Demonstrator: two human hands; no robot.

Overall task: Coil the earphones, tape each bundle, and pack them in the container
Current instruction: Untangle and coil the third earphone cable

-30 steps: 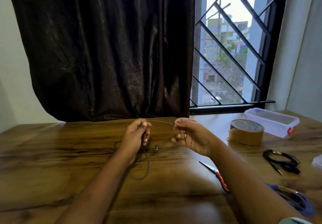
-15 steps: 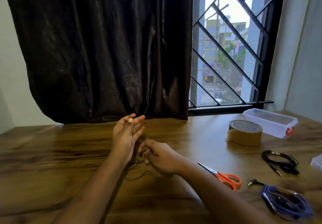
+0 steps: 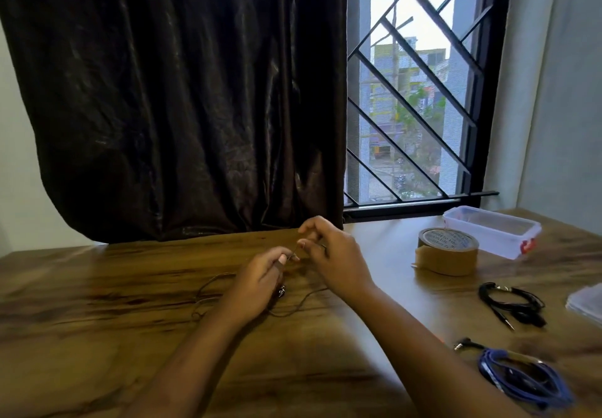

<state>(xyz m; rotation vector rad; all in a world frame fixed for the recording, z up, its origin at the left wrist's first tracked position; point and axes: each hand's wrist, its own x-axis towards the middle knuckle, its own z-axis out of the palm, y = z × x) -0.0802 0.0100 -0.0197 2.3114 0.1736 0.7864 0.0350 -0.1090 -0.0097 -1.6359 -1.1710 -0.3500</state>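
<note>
Broadly: dark curtain [image 3: 179,92] covers most of the window, so the light falls from the right onto the wooden table [image 3: 97,336]. Supplies sit along the right side, within the right arm's reach, presumably staged in order of use. The clear container [image 3: 498,245] stands open at the far right, apparently with nothing in it. Just in front of it is the brown tape roll [image 3: 448,251], lying flat. Nearer the person are the blue earphones [image 3: 524,382] and the black earphones [image 3: 511,300], both already looped, neither packed; whether they are taped cannot be told. Work is at table centre. Left hand [image 3: 257,287] is raised just above the wood, thumb and forefinger pinching the thin cord of the brown earphones [image 3: 290,314]. Right hand [image 3: 335,264] is close beside it, fingertips pinching the same cord a little further along, remaining fingers lifted. Judgement: left acts as anchor, right feeds cord to form a loop. Most of the cord lies slack on the table around the left wrist. Earbuds [image 3: 281,292] dangle under the left palm. Coiling looks barely begun.
</note>
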